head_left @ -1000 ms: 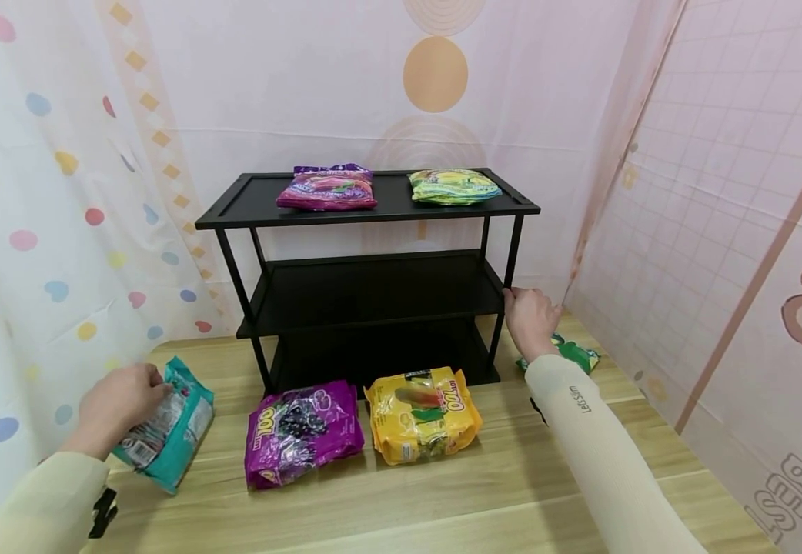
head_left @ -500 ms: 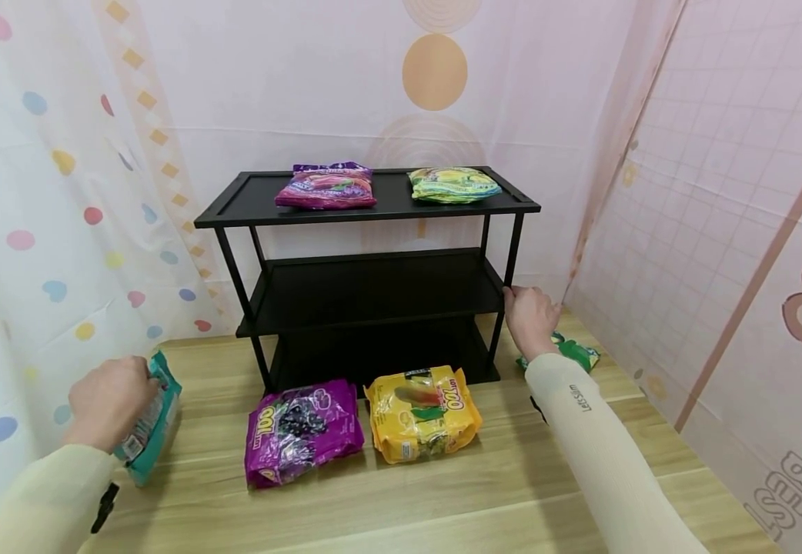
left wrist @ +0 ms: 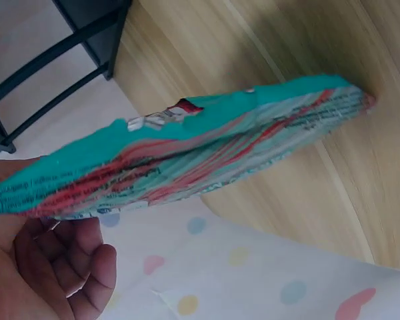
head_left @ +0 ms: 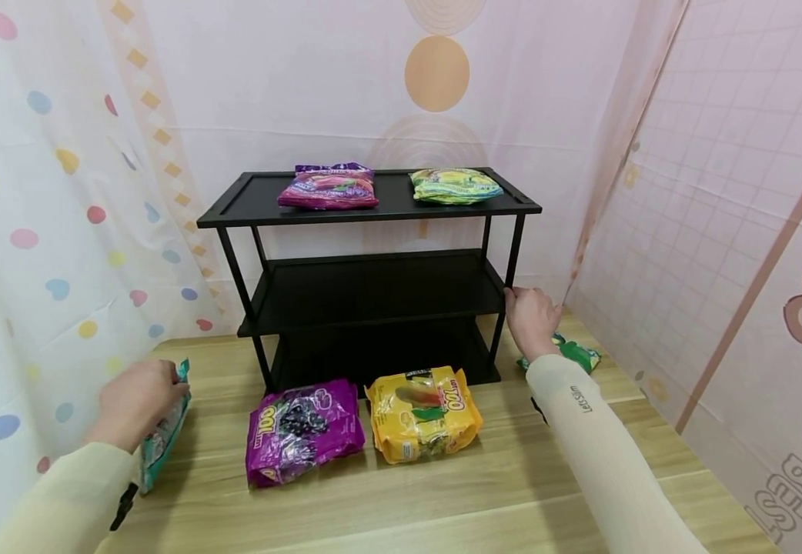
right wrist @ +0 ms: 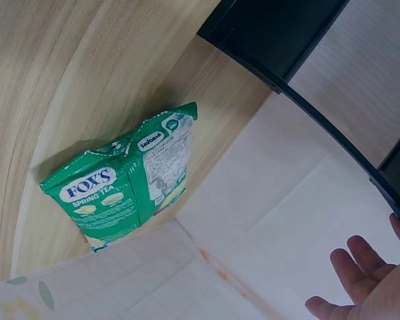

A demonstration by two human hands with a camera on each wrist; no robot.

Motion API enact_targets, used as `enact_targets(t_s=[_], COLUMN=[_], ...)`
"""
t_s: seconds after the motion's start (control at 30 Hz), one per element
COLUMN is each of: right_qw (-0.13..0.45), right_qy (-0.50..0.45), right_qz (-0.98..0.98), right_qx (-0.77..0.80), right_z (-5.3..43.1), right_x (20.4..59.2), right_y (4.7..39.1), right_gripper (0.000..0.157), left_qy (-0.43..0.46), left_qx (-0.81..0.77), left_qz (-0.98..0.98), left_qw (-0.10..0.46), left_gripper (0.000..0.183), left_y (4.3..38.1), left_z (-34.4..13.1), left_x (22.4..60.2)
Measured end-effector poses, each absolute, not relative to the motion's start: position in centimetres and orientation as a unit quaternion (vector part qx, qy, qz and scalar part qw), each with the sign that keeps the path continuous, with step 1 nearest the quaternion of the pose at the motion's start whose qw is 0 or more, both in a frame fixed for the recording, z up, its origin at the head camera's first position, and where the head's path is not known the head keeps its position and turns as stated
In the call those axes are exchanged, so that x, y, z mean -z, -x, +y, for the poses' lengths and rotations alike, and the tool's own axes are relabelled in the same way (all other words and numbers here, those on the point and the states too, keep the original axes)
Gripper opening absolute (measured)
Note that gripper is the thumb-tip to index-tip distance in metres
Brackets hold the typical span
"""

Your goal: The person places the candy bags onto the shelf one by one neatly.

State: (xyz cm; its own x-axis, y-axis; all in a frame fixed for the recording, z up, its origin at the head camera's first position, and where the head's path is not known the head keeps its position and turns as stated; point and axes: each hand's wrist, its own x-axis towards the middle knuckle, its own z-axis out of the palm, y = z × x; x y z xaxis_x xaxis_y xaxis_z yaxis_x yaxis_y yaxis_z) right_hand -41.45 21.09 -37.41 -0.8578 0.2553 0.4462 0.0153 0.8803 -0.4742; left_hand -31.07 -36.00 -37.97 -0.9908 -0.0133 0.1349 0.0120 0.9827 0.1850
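Left hand (head_left: 139,400): grasping, fingers curled about one end of the teal bag (left wrist: 187,153); the bag stands on edge at near left, above or on the table (head_left: 442,508) (contact uncertain).

Right hand (head_left: 534,319): touching the right near post of the black rack (head_left: 373,288) at middle-shelf height, other fingers loose; whether it pinches the post, cannot tell.

Rack, top shelf: pink-purple bag (head_left: 329,188), left; yellow-green bag (head_left: 456,186), right.

Table, near side of rack: purple bag (head_left: 304,431); yellow bag (head_left: 425,415) just beside it, right.

Table, right of rack: green bag (right wrist: 120,180), marked FOX'S.

Handling note, by judgement: the soft wrapper calls for a firm but uncrushing hold, and any lift should clear the purple bag; light, even pressure at the post would avoid shifting the rack.
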Motion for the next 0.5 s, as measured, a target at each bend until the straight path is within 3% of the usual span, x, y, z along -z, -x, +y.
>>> enact_targets(t_s=[0.33, 0.5], right_qw=[0.258, 0.26], right_qy=[0.071, 0.066], right_qz=[-0.934, -0.934], right_qx=[-0.238, -0.237], right_z=[20.8, 20.81], right_x=[37.2, 37.2], right_y=[41.3, 41.25], right_gripper=[0.038, 0.039], left_qy=[0.003, -0.008], left_qx=[0.106, 0.106], left_qz=[-0.993, -0.994], left_qw=[0.047, 0.019], left_gripper=[0.047, 0.046], left_y=[30.88, 30.47], left_z=[-35.32, -35.82], left_x=[38.64, 38.59])
